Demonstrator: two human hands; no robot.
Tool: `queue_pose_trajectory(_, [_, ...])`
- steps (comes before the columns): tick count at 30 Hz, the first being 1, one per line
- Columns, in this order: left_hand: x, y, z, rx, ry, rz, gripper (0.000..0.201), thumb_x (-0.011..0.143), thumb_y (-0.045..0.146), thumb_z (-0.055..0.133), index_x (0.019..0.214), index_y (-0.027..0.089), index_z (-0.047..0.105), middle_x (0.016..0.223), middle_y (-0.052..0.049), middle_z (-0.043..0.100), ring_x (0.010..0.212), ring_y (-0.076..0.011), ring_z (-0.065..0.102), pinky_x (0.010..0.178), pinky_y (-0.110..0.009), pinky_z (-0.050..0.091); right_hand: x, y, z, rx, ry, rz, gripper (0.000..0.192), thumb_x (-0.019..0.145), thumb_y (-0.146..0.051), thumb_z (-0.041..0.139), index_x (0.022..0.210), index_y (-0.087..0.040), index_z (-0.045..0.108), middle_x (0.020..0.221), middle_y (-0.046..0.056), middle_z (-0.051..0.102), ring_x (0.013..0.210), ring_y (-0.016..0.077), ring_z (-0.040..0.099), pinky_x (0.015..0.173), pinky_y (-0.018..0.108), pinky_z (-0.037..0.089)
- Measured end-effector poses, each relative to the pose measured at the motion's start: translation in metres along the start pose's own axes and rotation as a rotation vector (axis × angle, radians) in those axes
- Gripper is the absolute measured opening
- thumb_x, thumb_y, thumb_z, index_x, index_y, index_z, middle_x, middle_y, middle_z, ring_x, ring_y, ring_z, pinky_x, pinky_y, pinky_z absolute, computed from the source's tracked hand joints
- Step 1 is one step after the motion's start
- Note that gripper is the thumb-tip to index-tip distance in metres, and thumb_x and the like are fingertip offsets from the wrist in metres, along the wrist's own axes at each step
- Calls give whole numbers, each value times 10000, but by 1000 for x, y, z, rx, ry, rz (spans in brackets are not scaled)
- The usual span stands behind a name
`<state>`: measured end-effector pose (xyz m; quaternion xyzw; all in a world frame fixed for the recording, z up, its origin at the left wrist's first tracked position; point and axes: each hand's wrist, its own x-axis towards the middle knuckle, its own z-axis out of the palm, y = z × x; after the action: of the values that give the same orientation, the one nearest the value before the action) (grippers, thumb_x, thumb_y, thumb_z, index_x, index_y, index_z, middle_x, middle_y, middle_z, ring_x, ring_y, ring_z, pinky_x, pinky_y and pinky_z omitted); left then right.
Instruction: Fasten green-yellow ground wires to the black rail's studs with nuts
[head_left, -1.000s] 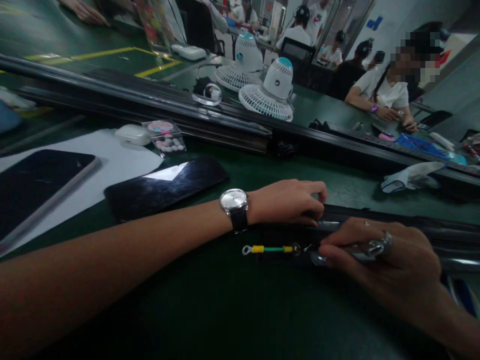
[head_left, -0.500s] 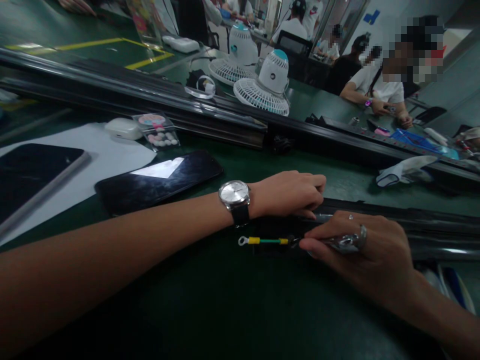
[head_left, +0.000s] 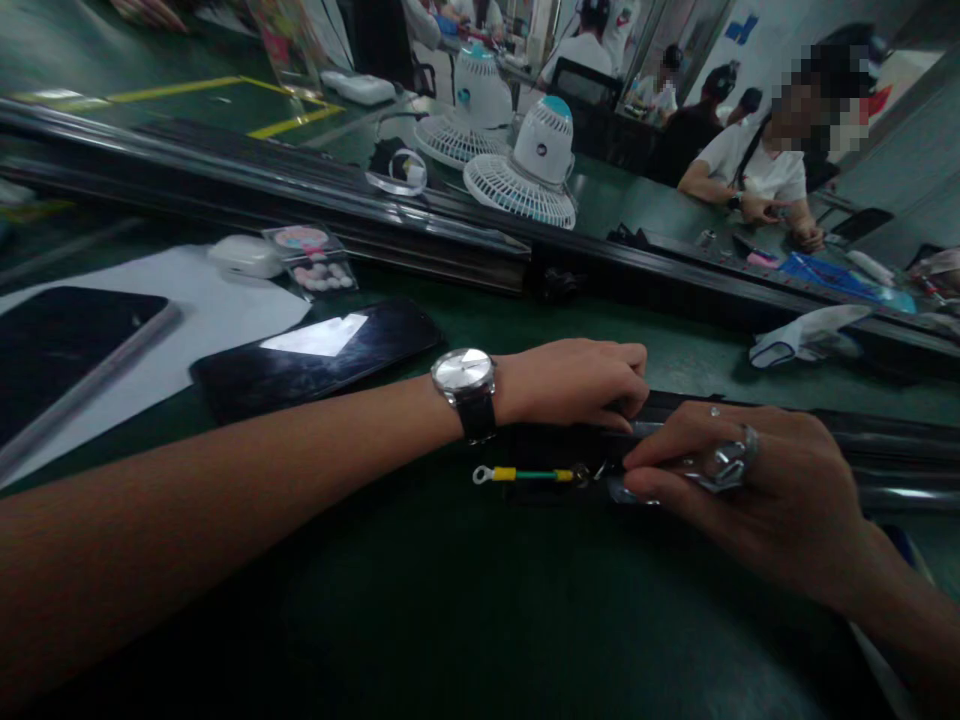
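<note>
My left hand (head_left: 577, 380), with a watch (head_left: 463, 372) on its wrist, is closed with fingers curled over the near end of a long black profile (head_left: 892, 490). What lies under the palm is hidden. In front of it, a short green wire with yellow sleeves (head_left: 532, 475) and a ring terminal (head_left: 482, 475) juts out to the left from the profile's side. Just right of the wire's dark inner end, my right hand (head_left: 750, 490) pinches a shiny, crinkled clear plastic packet (head_left: 727, 466) between thumb and fingers. Its contents are hard to make out.
Two phones (head_left: 322, 360) (head_left: 67, 350), white paper (head_left: 217, 310), an earbud case (head_left: 246, 256) and a candy packet (head_left: 315, 262) lie left. Long dark rails (head_left: 262, 190) cross behind. Beyond are white fans (head_left: 536, 165), a glove (head_left: 806, 337) and a seated person (head_left: 765, 170).
My right hand has shifted a little to the right, away from the wire's end, and more clear plastic shows under its thumb. My left hand stays nearly in place.
</note>
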<state>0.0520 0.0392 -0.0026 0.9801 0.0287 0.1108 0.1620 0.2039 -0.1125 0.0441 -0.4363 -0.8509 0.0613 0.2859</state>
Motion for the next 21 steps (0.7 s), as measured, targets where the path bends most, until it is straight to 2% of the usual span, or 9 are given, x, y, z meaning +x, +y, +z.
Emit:
queue_pose_trajectory(5, [2,-2,5,61,50,21,137,933,336,696,952,200,699,1115,-58,607,934,-177,577,752,-287,429,3,0,9,-1,62,3,117,934,-254,732,848,-193,683,711,-39,759,592,97,699,582,215,489])
queue_pose_trajectory(14, [4,-4,4,105,31,38,143,935,317,684,914,176,692,1118,-85,607,982,-207,549,764,-310,421,3,0,14,5,2,-64,165,967,-271,692,831,-183,661,704,-20,730,601,114,666,593,257,463])
queue_pose_trajectory(17, [3,-4,0,21,-9,26,80,928,249,672,944,180,709,1145,-78,595,1015,-198,550,807,-296,442,3,5,5,-27,-134,-173,130,992,-249,645,895,-167,674,755,6,725,664,144,665,643,294,478])
queue_pose_trajectory(19, [2,-4,-4,-50,-50,41,88,915,196,666,984,197,720,1187,-65,581,1047,-187,553,862,-285,453,4,10,-6,-17,-285,-278,74,1004,-205,618,998,-170,683,890,34,755,816,175,701,771,335,509])
queue_pose_trajectory(21, [1,-5,-8,-109,-88,55,135,910,194,670,1031,220,725,1212,-51,573,1070,-180,557,916,-285,453,5,12,-17,4,-292,-292,67,996,-194,633,1042,-183,680,954,37,764,909,179,713,834,339,512])
